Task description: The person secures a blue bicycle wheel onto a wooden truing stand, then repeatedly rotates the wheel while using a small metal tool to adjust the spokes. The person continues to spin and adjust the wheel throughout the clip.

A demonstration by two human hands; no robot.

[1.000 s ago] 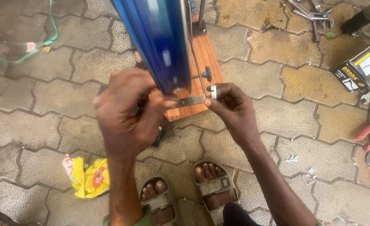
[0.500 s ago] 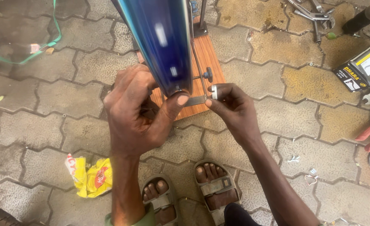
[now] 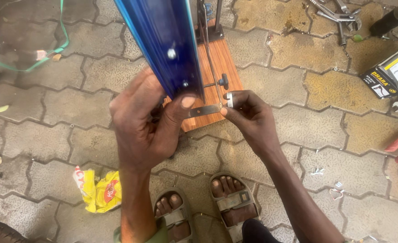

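While the left hand wraps around the lower end of a glossy blue metal channel, its thumb lies pressed flat against the channel's bottom edge and its remaining fingers curl behind, clamped on the piece. A small flat metal bracket projects sideways from just under that thumb toward the right hand. The right hand's thumb and forefinger are drawn together on the bracket's outer end, where a small pale fitting sits between the fingertips; whether this is a nut or a clip cannot be told at this size. Directly behind the hands lies a wood-grain board carrying a thin upright rod and a black knob. All of this is held above a paved floor of interlocking blocks. A crumpled yellow wrapper lies near the person's sandalled feet. Pliers and a yellow and black carton lie well apart at upper right.
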